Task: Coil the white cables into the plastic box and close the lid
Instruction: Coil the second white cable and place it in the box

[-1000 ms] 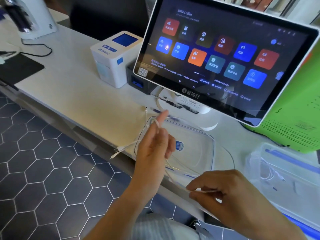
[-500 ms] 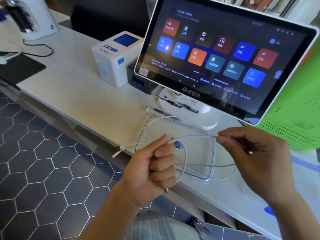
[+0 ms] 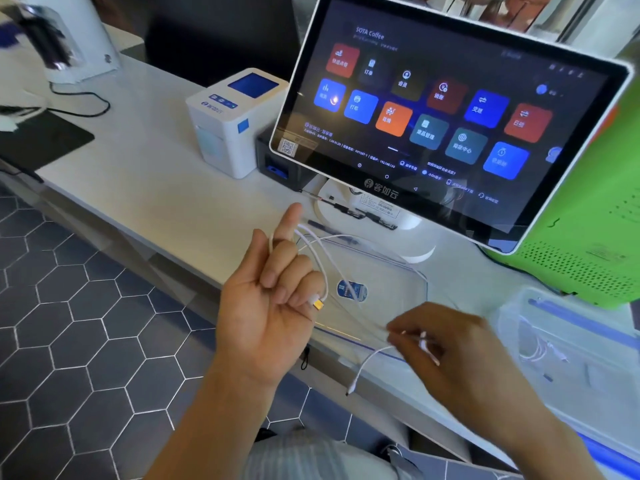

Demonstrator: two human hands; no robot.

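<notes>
A thin white cable (image 3: 318, 258) loops around the curled fingers of my left hand (image 3: 266, 306), which is palm-up above the table's front edge with the index finger pointing up. The cable's gold plug (image 3: 319, 304) sticks out by the little finger. My right hand (image 3: 450, 355) pinches the cable's other part lower right, and a short tail with a small connector (image 3: 351, 389) dangles below. A clear lid (image 3: 424, 282) with a blue sticker lies flat under the hands. The plastic box (image 3: 568, 327) stands at the right with another white cable (image 3: 535, 351) inside.
A large tilted touch screen (image 3: 433, 109) on a white stand rises just behind the lid. A white label printer (image 3: 232, 123) sits to its left, and a green perforated case (image 3: 595, 237) to its right. A black mat (image 3: 41, 140) lies far left. Hexagon floor tiles show below the table edge.
My right hand has dropped from upper right to low in front, drawing the cable round. My left hand has gone from a closed fist to palm-up with the index finger raised.
</notes>
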